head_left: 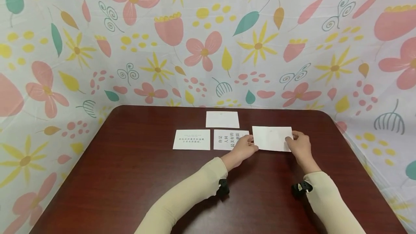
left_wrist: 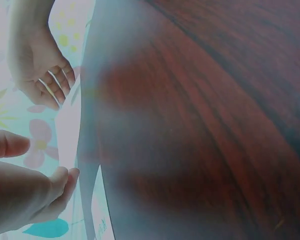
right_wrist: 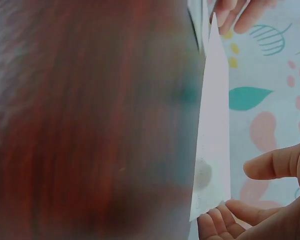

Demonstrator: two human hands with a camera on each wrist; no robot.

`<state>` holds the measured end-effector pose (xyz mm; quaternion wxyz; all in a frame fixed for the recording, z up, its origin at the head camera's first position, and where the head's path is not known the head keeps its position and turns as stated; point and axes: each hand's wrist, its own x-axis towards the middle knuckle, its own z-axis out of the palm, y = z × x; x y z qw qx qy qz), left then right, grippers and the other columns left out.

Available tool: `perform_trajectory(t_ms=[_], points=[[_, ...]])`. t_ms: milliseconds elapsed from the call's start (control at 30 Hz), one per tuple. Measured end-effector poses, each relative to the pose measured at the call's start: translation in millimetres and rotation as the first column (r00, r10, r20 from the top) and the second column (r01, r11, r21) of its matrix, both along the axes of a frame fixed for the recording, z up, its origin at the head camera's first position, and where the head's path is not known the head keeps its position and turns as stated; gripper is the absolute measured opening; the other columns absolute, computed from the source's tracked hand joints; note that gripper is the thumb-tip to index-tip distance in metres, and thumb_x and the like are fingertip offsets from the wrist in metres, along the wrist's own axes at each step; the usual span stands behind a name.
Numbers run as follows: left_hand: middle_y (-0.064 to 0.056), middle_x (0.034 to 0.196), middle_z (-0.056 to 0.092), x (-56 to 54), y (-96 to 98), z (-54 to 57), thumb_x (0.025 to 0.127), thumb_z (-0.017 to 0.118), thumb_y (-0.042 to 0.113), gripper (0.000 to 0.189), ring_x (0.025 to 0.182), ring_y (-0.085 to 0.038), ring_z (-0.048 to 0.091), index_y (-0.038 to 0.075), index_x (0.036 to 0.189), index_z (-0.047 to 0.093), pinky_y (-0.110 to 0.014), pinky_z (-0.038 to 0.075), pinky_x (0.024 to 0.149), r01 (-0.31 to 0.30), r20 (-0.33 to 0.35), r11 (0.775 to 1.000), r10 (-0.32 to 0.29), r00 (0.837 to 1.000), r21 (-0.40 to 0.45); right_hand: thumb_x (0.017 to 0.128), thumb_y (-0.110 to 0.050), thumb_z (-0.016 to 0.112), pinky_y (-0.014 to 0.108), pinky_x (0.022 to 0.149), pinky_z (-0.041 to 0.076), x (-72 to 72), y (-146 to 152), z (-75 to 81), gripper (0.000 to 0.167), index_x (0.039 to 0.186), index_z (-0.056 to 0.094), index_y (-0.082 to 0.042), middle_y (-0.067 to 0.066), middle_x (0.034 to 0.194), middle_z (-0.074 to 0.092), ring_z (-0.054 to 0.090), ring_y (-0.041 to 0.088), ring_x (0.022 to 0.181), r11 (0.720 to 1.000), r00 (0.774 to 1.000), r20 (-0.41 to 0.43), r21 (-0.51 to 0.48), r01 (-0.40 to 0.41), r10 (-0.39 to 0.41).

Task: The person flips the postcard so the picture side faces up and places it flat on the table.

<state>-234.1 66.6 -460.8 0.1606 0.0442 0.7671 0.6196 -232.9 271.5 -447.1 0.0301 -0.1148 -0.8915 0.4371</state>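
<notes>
A blank white card [head_left: 272,138] lies at the right end of the row, between the two hands. My left hand [head_left: 241,151] has its fingertips at the card's left edge; in the left wrist view its thumb [left_wrist: 10,144] stands apart from the card. At the right edge, the fingers of my right hand [head_left: 299,148] touch the card. The right thumb [right_wrist: 270,164] is held clear of the card's face in the right wrist view. A card with large printed characters [head_left: 224,139] lies just left, partly covered by my left hand.
Another printed card [head_left: 191,140] lies at the row's left end. Behind the row is a second blank white card [head_left: 222,119]. The dark wooden table [head_left: 130,176] meets a flowered cloth [head_left: 204,75] at its back and sides.
</notes>
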Motion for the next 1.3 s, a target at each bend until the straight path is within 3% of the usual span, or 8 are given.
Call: perform_trajectory(t_ms=[400, 800, 933, 1100, 1300], points=[[-0.013, 0.135, 0.052, -2.2, -8.5, 11.4, 0.087, 0.059, 0.002, 0.055, 0.118, -0.025, 0.053, -0.003, 0.14, 0.044, -0.035, 0.049, 0.092, -0.043, -0.034, 0.999, 0.044, 0.998, 0.008, 0.096, -0.013, 0.045, 0.034, 0.078, 0.043, -2.9, -9, 7.6, 0.053, 0.139, 0.036, 0.015, 0.031, 0.126, 0.045, 0.047, 0.038, 0.111, 0.995, 0.996, -0.055, -0.073, 0.071, -0.076], [-0.011, 0.132, 0.05, -3.4, -5.7, 13.2, 0.085, 0.061, 0.002, 0.063, 0.12, -0.026, 0.05, 0.002, 0.145, 0.039, -0.035, 0.047, 0.095, -0.036, -0.067, 0.999, 0.037, 0.997, 0.022, 0.1, -0.036, 0.042, 0.023, 0.069, 0.04, -2.1, -10, 10.5, 0.062, 0.139, 0.038, 0.011, 0.025, 0.122, 0.047, 0.048, 0.029, 0.104, 0.987, 0.987, -0.101, -0.117, 0.11, -0.122], [-0.012, 0.133, 0.047, -2.9, -4.5, 13.1, 0.084, 0.06, 0.002, 0.064, 0.124, -0.028, 0.048, 0.002, 0.145, 0.039, -0.035, 0.044, 0.099, -0.026, -0.095, 1.0, 0.027, 0.995, 0.013, 0.099, -0.043, 0.039, 0.032, 0.078, 0.043, -1.0, -11, 9.7, 0.066, 0.139, 0.039, 0.011, 0.027, 0.123, 0.048, 0.048, 0.032, 0.105, 0.981, 0.984, -0.102, -0.145, 0.13, -0.146], [-0.013, 0.141, 0.043, -2.2, -5.1, 11.9, 0.085, 0.06, 0.001, 0.063, 0.131, -0.03, 0.042, 0.003, 0.145, 0.039, -0.035, 0.04, 0.104, -0.019, -0.099, 1.0, 0.02, 0.995, 0.017, 0.099, -0.05, 0.033, 0.054, 0.102, 0.034, 3.1, -9, 8.7, 0.075, 0.143, 0.031, 0.011, 0.033, 0.14, 0.036, 0.036, 0.043, 0.128, 0.968, 0.991, -0.062, -0.227, 0.105, -0.122], [-0.011, 0.146, 0.042, -1.7, -6.9, 12.4, 0.087, 0.061, 0.002, 0.06, 0.133, -0.03, 0.041, 0.004, 0.144, 0.04, -0.037, 0.04, 0.105, -0.03, -0.118, 0.999, 0.033, 0.992, 0.028, 0.099, -0.054, 0.03, 0.056, 0.104, 0.031, 6.2, -8, 6.7, 0.079, 0.143, 0.029, 0.011, 0.03, 0.142, 0.034, 0.034, 0.042, 0.129, 0.953, 0.991, -0.048, -0.283, 0.105, -0.124]])
